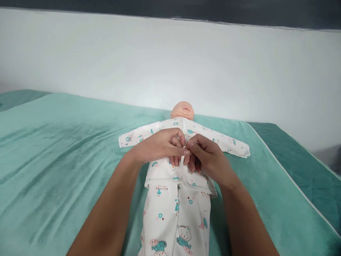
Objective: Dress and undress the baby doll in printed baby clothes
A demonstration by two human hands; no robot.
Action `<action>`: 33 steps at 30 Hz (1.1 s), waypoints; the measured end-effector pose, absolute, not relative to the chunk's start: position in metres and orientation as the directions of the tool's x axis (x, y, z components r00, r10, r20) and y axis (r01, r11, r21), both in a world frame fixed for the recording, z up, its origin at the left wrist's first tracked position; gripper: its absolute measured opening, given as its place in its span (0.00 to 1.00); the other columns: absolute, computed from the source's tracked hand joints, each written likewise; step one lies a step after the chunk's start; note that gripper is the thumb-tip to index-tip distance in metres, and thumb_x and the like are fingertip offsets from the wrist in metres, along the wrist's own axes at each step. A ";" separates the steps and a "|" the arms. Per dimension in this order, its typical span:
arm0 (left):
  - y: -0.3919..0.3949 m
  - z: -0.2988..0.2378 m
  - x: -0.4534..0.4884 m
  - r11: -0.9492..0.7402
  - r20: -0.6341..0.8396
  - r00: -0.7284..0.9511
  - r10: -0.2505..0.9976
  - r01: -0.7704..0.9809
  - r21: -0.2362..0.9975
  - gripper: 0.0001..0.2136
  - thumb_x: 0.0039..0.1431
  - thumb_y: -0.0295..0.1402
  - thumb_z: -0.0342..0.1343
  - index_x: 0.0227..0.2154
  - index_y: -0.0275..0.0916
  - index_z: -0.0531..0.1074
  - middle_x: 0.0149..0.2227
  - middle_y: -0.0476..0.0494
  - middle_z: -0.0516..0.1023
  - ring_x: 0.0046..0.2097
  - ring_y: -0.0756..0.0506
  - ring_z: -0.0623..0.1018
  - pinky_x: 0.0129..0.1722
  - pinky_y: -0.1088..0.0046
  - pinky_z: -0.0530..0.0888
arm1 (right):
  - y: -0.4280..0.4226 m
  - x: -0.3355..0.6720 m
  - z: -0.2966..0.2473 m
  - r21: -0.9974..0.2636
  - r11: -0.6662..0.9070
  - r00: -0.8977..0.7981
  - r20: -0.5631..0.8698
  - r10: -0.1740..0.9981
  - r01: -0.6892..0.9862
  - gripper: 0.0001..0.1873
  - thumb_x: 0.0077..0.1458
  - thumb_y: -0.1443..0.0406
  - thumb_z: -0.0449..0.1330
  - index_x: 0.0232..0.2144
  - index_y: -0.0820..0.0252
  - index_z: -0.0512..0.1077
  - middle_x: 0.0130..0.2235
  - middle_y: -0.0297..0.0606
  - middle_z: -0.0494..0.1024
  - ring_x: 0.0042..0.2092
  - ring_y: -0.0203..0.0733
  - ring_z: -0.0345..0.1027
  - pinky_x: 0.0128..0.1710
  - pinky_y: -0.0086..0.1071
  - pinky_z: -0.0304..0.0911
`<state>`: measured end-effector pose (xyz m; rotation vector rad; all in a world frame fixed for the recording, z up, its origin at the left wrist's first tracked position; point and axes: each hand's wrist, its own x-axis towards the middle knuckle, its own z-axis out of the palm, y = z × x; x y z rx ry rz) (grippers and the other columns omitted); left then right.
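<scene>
A baby doll (182, 109) lies on its back on a teal blanket (58, 142), head away from me. It wears a white printed top (226, 142) with sleeves spread out and matching printed trousers (165, 217). My left hand (160, 145) and my right hand (207, 156) meet over the doll's chest. Both pinch a thin white tie string (183, 170) of the top, fingers curled together. The string hangs in a loop down toward the waist.
The blanket covers a wide flat surface with a white piped edge (287, 177) at the right. A pale wall (170, 60) rises just behind the doll's head. Darker teal cloth (314, 170) lies beyond the blanket's right edge.
</scene>
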<state>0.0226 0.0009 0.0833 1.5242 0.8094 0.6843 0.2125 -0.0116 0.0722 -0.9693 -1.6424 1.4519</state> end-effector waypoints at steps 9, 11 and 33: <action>0.003 0.080 0.019 -0.026 0.020 0.634 0.773 0.001 1.000 0.11 0.57 0.34 0.61 0.37 0.40 0.64 0.24 0.52 0.74 0.25 0.50 0.76 0.26 0.74 0.74 | -0.012 0.212 0.074 -0.993 0.081 -0.449 0.034 0.893 0.087 0.15 0.65 0.54 0.52 0.30 0.57 0.61 0.24 0.29 0.73 0.19 0.30 0.66 0.16 0.22 0.55; 0.003 0.080 0.018 -0.021 0.014 0.635 0.772 0.003 1.000 0.11 0.57 0.34 0.61 0.37 0.40 0.64 0.24 0.52 0.75 0.24 0.50 0.76 0.25 0.74 0.74 | -0.012 0.212 0.074 -0.993 0.083 -0.446 0.035 0.894 0.088 0.16 0.64 0.54 0.52 0.30 0.57 0.61 0.24 0.29 0.73 0.19 0.30 0.65 0.16 0.22 0.54; 0.000 0.083 0.017 -0.060 -0.009 0.610 0.793 0.092 0.994 0.10 0.50 0.20 0.51 0.33 0.41 0.64 0.14 0.59 0.66 0.16 0.55 0.66 0.24 0.77 0.69 | -0.014 0.211 0.077 -0.995 0.042 -0.421 0.001 0.907 0.087 0.16 0.63 0.55 0.54 0.28 0.57 0.61 0.22 0.29 0.74 0.18 0.31 0.66 0.15 0.23 0.53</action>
